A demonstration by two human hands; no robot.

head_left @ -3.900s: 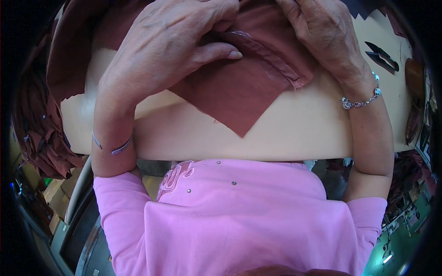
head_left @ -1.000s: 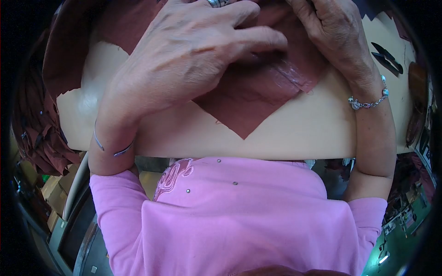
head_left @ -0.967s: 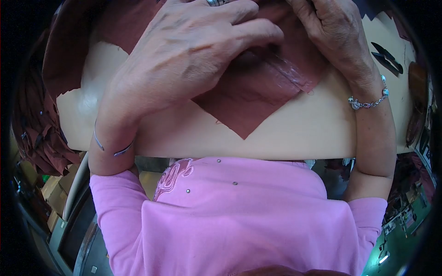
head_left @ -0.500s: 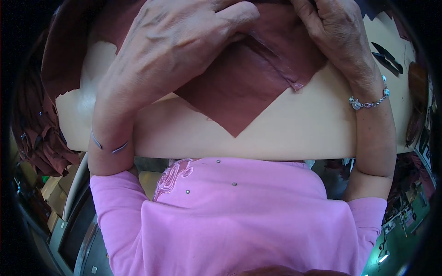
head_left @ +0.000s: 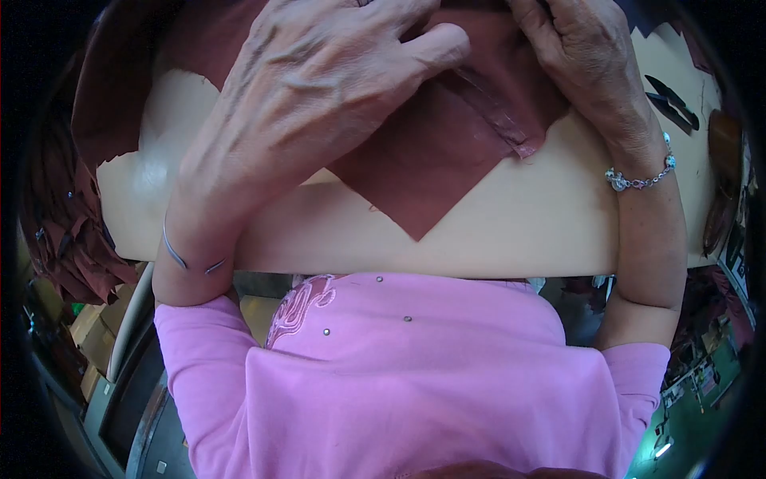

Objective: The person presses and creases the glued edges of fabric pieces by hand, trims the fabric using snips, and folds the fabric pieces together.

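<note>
A reddish-brown piece of fabric (head_left: 423, 176) lies on the pale table, one pointed corner toward me. A glossy, raised strip or seam (head_left: 499, 120) runs diagonally across it. My left hand (head_left: 335, 88) arches over the fabric's left part, fingers curled in and thumb bent beside the strip. At the upper right, my right hand (head_left: 578, 60) has its thumb against the fabric and its fingers folded. Both hands are closed on the fabric near the top edge of the view, where some fingertips are cut off or hidden.
Black thread snips (head_left: 672, 104) lie on the table (head_left: 479, 247) at the right. Near the right edge is a brown, elongated object (head_left: 722, 176). More reddish-brown fabric (head_left: 112, 104) drapes over the table's left side, and a bundle of dark red pieces (head_left: 76, 231) hangs beyond.
My left hand has shifted slightly right, its wrist turning a little. The fabric's near corner has slid slightly right with it. The right hand has barely moved.
</note>
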